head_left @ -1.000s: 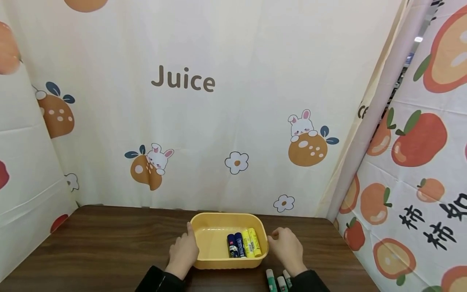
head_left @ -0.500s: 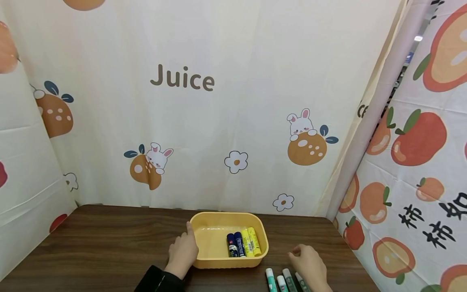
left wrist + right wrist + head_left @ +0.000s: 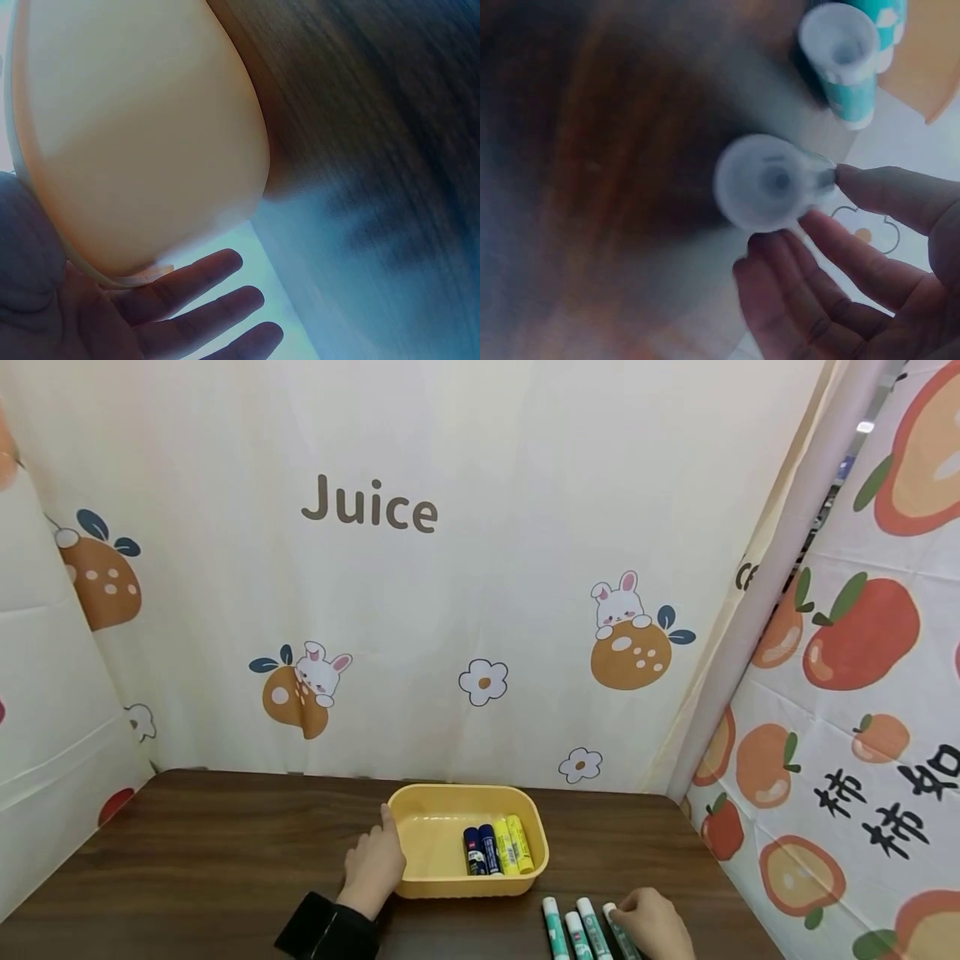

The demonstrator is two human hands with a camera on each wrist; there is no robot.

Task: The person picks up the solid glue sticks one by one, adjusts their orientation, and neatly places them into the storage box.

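Observation:
A yellow plastic tray (image 3: 420, 887) stands on the table with two dark blue glue sticks (image 3: 489, 849) and two yellow ones (image 3: 520, 843) lying in its right half. My left hand (image 3: 372, 864) rests at the tray's left side, index finger along the rim; in the left wrist view the other fingers (image 3: 202, 322) extend loosely past the wall. My right hand (image 3: 654, 922) pinches the rightmost green glue stick (image 3: 761, 184) between thumb and fingers, near its white end. Beside it lie more green glue sticks (image 3: 592, 927) with white ends, side by side in front of the tray.
The brown wooden table (image 3: 247, 860) ends at a hanging cream curtain (image 3: 405, 635) behind the tray. A fruit-printed cloth (image 3: 847, 760) closes off the right side, and another white cloth (image 3: 60, 710) hangs at the left.
My right hand has moved from the tray's right rim to the right and nearer, down to the rightmost green glue stick. The left hand stays at the tray. The view has tilted slightly down.

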